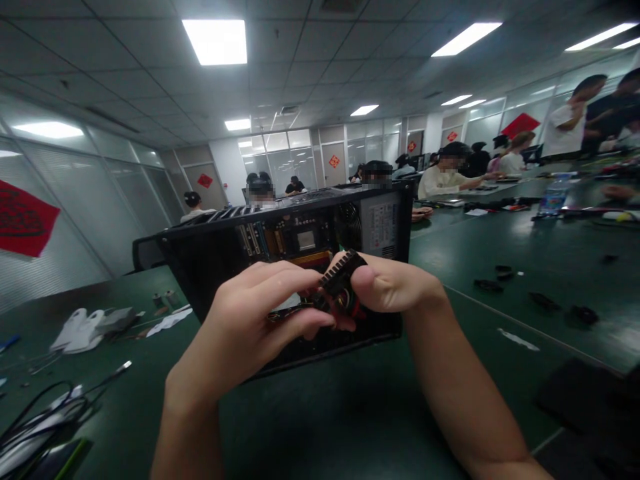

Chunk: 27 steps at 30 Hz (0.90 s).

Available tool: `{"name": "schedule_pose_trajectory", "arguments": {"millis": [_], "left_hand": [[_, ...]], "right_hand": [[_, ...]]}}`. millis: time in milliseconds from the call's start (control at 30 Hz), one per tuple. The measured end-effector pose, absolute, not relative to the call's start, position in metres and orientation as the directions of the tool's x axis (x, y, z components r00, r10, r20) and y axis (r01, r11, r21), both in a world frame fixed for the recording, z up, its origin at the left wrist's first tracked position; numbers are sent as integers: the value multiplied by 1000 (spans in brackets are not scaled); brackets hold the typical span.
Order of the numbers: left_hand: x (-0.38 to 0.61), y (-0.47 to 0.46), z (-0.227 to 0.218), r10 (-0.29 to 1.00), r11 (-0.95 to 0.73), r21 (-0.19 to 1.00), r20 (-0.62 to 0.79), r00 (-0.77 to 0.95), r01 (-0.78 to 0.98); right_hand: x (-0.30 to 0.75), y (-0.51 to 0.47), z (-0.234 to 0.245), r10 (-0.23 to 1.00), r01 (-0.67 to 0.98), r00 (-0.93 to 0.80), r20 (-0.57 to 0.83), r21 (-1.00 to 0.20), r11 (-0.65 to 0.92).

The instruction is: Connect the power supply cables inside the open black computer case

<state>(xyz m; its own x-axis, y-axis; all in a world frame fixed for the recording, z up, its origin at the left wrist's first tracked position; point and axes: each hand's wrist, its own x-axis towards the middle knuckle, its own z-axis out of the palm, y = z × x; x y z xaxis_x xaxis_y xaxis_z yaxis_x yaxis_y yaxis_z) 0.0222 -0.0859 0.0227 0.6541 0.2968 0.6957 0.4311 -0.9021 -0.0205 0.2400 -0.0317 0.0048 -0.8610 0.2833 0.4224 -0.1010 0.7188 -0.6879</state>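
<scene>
An open black computer case lies on its side on the dark green table, with its boards, fan and power supply showing. In front of its opening my right hand pinches a black multi-pin power connector with coloured wires. My left hand is closed just left of it, its fingers curled around the same wire bundle below the connector. Both hands meet at the case's lower edge.
White gloves and small parts lie at the left, cables at the near left corner. Small black pieces dot the table at the right. A water bottle and several seated people are farther back right.
</scene>
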Motion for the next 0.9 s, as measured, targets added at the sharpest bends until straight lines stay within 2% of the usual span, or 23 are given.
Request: {"name": "schedule_pose_trajectory", "arguments": {"millis": [200,300,433,567,667,733,833,900], "left_hand": [[16,-82,23,298,-881,-81,670,680,466],[13,-82,24,319,-870,-86,651,689,485],[12,-80,23,300,-855,-109,693,656,506],[17,-79,21,252,-847,-160,718,648,506],[22,-76,19,190,-832,-219,752,632,510],[24,-73,17,175,-830,-218,773,610,514],[26,-69,14,210,-841,-155,790,576,519],[25,-67,13,237,-847,-117,789,566,518]], "right_hand": [[238,-31,2,346,16,-870,350,-682,731],[236,-29,1,339,17,-885,318,-707,707],[236,-25,0,328,-13,-882,338,-713,701],[239,-25,2,333,14,-896,293,-731,682],[241,-26,4,392,42,-857,335,-712,701],[240,-25,4,359,-7,-854,377,-698,716],[237,-24,3,244,-125,-882,403,-700,703],[235,-24,1,214,-150,-895,392,-715,683]]}}
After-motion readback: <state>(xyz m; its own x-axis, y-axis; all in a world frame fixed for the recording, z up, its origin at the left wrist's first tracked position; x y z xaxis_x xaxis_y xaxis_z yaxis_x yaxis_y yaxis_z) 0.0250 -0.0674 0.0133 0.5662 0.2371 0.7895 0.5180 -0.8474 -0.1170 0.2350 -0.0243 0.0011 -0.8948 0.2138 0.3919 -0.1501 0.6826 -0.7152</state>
